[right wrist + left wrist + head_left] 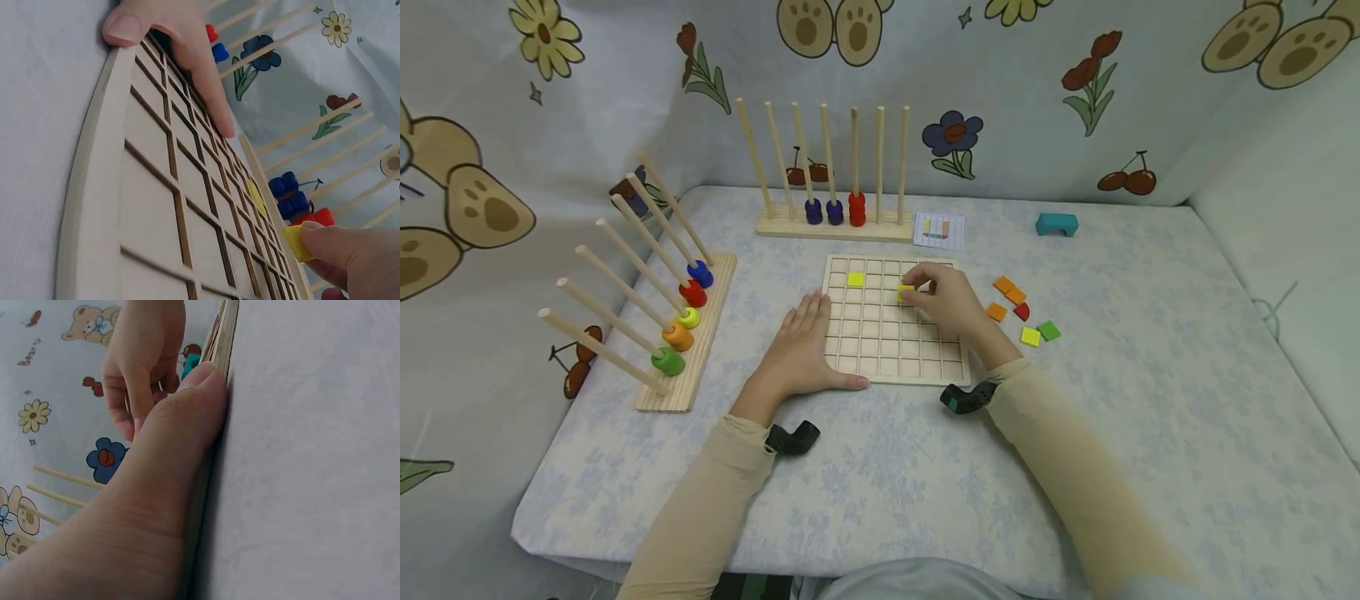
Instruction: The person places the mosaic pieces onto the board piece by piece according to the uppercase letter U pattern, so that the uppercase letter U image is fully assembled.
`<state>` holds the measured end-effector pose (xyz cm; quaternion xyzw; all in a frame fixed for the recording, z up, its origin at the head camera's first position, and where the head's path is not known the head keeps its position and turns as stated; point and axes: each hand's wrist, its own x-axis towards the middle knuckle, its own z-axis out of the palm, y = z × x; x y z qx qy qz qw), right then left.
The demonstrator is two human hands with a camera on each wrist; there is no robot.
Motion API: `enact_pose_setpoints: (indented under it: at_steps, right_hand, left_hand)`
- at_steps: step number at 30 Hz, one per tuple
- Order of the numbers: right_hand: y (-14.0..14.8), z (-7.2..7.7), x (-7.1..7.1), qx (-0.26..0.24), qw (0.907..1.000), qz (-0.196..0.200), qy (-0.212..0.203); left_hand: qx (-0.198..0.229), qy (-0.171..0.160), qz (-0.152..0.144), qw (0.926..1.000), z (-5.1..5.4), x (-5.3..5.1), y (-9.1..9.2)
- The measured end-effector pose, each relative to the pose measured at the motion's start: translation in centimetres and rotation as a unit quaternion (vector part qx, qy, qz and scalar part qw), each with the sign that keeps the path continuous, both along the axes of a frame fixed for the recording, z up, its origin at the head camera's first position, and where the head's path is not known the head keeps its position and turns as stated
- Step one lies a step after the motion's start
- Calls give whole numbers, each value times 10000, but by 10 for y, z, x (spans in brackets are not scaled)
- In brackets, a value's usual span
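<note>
A wooden grid board (880, 350) lies flat on the table with one yellow square tile (855, 279) in a cell near its far left corner. My left hand (801, 350) rests along the board's left side, fingers straight, its thumb at the near edge. Above the far part of the grid, my right hand (951, 300) pinches a second yellow square tile (297, 243) between thumb and fingers. In the left wrist view the left thumb (194, 400) lies on the board's edge, and the right hand's tile is mostly hidden.
Right of the board lie orange tiles (996, 312), a red quarter-round piece (1022, 311), a green tile (1048, 331) and a yellow tile (1031, 337). A pattern card (938, 232), a teal block (1057, 223) and two peg racks with beads (835, 232) (700, 367) stand farther out.
</note>
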<state>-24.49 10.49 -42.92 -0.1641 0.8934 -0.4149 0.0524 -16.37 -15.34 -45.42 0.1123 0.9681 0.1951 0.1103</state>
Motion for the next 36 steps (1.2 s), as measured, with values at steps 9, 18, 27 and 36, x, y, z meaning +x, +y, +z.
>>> enact_pose_setpoints:
  at_steps: [9,18,27,36]
  right_hand:
    - [-42,-4,-9,-114,9995,168,-227]
    - [-66,-5,-12,-87,9994,152,-295]
    - [-76,-9,-12,57,9997,102,-234]
    - [-78,-14,-15,280,9995,155,47]
  left_hand:
    - [-19,-45,-41,10000,0,-1,-1]
    - [35,7,-108,9999,-1,-1,-4]
    - [-7,62,-142,9999,-2,-2,-4]
    - [-41,76,-163,9998,-2,-2,-5]
